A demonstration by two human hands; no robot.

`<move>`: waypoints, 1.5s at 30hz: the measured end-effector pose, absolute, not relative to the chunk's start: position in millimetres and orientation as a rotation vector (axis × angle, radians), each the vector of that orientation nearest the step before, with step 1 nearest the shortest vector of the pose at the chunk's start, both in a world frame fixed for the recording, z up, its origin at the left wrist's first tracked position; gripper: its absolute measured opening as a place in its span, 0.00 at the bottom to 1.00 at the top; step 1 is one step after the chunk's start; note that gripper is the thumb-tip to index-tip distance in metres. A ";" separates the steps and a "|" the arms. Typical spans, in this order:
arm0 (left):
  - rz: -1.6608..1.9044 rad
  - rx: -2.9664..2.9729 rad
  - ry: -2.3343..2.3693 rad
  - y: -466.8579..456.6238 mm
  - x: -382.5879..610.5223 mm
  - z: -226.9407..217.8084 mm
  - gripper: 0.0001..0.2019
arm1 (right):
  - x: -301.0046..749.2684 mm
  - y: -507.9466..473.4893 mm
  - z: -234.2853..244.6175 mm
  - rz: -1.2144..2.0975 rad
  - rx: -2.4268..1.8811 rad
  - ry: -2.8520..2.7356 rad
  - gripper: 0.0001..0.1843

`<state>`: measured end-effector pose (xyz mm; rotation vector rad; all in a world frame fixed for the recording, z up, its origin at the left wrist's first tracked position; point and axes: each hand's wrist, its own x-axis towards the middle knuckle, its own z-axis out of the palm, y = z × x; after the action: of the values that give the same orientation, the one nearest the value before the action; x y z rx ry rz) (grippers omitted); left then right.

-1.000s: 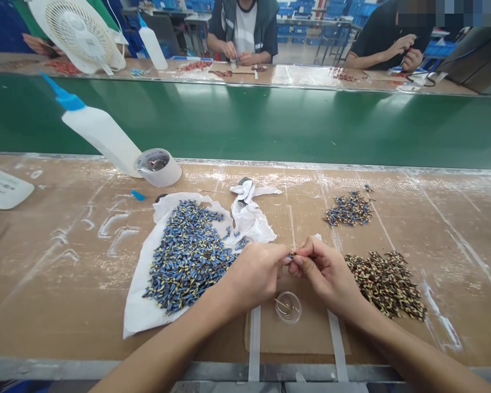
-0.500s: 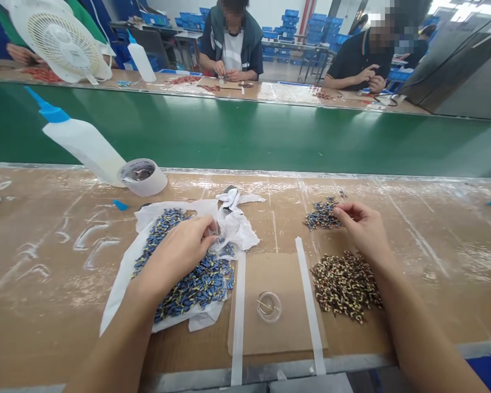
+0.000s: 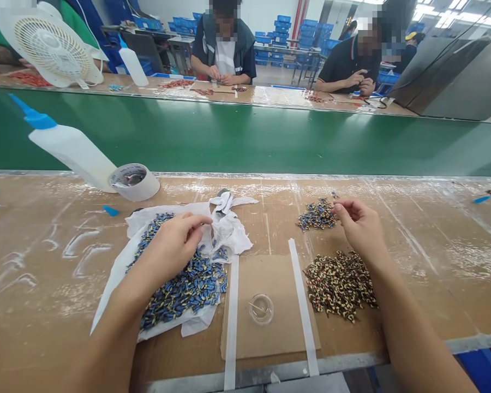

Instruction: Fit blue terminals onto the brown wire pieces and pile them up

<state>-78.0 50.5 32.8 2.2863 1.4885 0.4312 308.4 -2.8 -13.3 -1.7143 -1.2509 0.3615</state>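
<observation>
Poised w/ L hand [image 3: 175, 241] half-curled over blue-yellow pcs [image 3: 190, 289], twd tabletop's [image 3: 466, 273] near edge, R hand [image 3: 358, 222] curled by blue-tan pile [image 3: 316, 216], twd far edge. Can't tell if gripping w/ either. Could scatter pile by brushing it.

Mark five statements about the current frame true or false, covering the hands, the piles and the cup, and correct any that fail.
1. The left hand is over the pile of blue pieces. True.
2. The right hand is over that same pile. False: the right hand is by the small mixed pile, which lies beyond the dark-and-cream pile.
3. The clear cup stands on the cardboard piece between two white tape strips. True.
4. The thin stick lies outside the cup. False: the thin stick rests in it.
5. The tape roll is beside the nearer blue-tipped bottle. True.
</observation>
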 end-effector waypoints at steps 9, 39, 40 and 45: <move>0.696 1.785 1.253 41.1 -64.5 45.1 0.09 | 285.3 -15.1 0.2 0.494 -1.658 -1.330 0.12; 0.288 1.150 0.662 10.4 -14.7 23.2 0.11 | 179.8 -44.0 4.2 0.864 -0.998 -1.886 0.04; 0.286 1.154 0.661 10.0 -14.1 23.5 0.11 | 180.1 -44.0 3.9 0.860 -1.006 -1.892 0.04; 0.337 1.409 0.691 8.4 -12.2 22.8 0.07 | 182.6 -42.6 3.7 0.787 -1.106 -1.867 0.03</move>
<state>-12.2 8.4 22.8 1.4087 0.6910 0.3374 182.6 -42.6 3.7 -1.1058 -1.8671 0.7865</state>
